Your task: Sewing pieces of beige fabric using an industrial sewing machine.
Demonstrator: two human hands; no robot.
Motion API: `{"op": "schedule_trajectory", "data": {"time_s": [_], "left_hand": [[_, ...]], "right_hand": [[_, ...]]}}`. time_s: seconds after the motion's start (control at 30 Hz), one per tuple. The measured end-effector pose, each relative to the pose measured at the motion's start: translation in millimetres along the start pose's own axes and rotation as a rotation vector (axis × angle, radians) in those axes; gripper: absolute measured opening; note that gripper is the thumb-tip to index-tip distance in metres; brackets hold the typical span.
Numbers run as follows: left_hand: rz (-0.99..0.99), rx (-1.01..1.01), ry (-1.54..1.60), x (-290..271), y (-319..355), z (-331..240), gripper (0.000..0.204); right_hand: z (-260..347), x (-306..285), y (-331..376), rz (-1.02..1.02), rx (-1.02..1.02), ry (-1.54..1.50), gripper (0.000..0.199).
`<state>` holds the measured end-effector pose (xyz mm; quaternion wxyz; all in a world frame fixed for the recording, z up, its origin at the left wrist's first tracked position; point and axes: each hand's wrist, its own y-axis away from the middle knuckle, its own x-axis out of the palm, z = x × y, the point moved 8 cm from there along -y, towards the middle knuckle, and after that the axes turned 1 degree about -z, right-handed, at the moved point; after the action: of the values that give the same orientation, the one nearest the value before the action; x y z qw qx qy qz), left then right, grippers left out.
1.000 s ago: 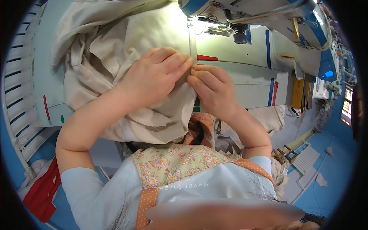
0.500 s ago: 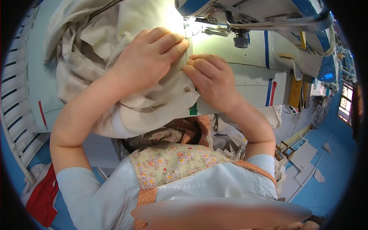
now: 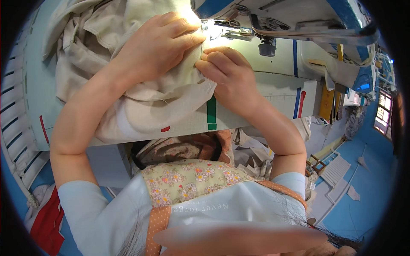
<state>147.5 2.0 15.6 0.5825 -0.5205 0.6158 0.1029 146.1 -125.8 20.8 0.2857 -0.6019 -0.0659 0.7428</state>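
Note:
A beige cloth garment [image 3: 149, 109] lies bunched over the left part of the sewing table, its edge running up under the lit needle area of a white and blue sewing machine [image 3: 294, 17]. My left hand [image 3: 164, 45] presses on the cloth just left of the presser foot [image 3: 204, 26], fingers bent and close together. Lower and to the right, my right hand [image 3: 228, 70] pinches the cloth's edge between thumb and fingers. A frayed corner hangs beside that hand's wrist side. The fingertips of both hands are partly hidden against the fabric.
The pale table [image 3: 256, 100] carries green, blue and red tape marks and a ruler strip. A white slatted rack [image 3: 17, 128] stands at the left. Below the table edge sit cloth scraps [image 3: 252, 151], and red fabric [image 3: 47, 224] lies lower left.
Both hands have shifted slightly up and left with the cloth, toward the needle. The cloth's lower edge has drawn up, uncovering more green tape and a red mark on the table.

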Motion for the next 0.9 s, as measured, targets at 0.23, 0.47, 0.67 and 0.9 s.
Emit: {"op": "schedule_trajectory", "data": {"time_s": [0.23,0.47,0.67,0.9], "left_hand": [[-0.070,0.060,0.023,-18.4,-0.1,-5.2,0.030],[0.116,-0.389,0.001,-95.6,97.7,34.3,0.039],[0.028,-0.276,-0.028,-112.0,128.6,16.6,0.026],[-0.232,-0.195,-0.096,-146.6,133.9,-6.9,0.008]], "right_hand": [[4.2,0.1,6.6,0.017,0.019,-0.156,0.032],[17.5,-8.8,28.4,0.087,0.245,-0.525,0.039],[36.4,-4.5,29.9,0.211,0.373,-0.485,0.048],[81.8,-19.1,-18.5,-0.135,0.160,0.087,0.060]]}}
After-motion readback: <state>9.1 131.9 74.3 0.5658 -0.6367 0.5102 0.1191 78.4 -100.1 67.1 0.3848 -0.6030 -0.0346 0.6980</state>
